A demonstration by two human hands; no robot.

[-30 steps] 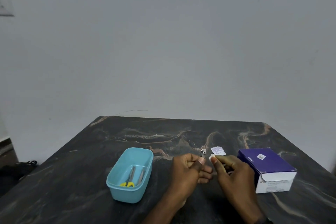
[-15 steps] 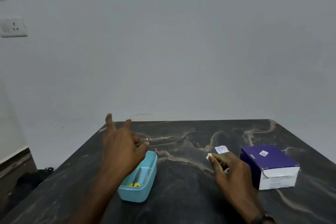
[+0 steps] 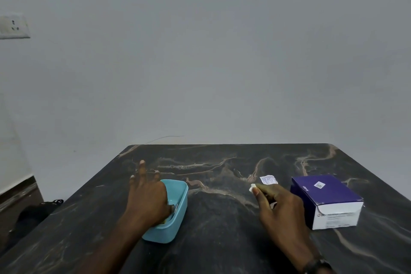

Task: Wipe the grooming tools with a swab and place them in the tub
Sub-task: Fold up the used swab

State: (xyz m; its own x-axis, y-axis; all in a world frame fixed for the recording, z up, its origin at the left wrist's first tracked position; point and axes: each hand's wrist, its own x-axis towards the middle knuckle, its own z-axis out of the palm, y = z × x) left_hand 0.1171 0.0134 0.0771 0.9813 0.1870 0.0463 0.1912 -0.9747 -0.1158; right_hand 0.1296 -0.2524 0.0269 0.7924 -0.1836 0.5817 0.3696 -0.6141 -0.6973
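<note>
Since half a second ago the left hand [image 3: 148, 196] has dropped from above the far rim of the tub [image 3: 178, 213] down into it, and the small metal tool it then pinched at its fingertips is no longer visible there. The hand reaches over the tub's near-left side, three fingers [image 3: 142, 168] straight and spread past the rim; thumb and forefinger are hidden inside, so whether they have let the tool go cannot be told. Tub: light blue plastic, rectangular with rounded corners, open top, standing on the dark veined table [image 3: 222, 240], left of centre. Contents: slim metal tools [image 3: 175, 207], only a sliver visible beside the hand; judged light, stiff, smooth and apt to slip, best taken by the middle of the shank or the handles, pinched rather than palmed. The right hand [image 3: 280, 209] rests near the table's middle, pinching a small white swab [image 3: 252, 187] between thumb and forefinger, other fingers curled. Swab: judged soft, nearly weightless, easily crushed or dropped, needing only a light fingertip pinch. Just beyond it lies a torn white sachet [image 3: 268, 179]. To the right, apart from the hand, stands a purple and white carton [image 3: 327, 198], closed. A dark band [image 3: 315, 264] circles the right wrist.
</note>
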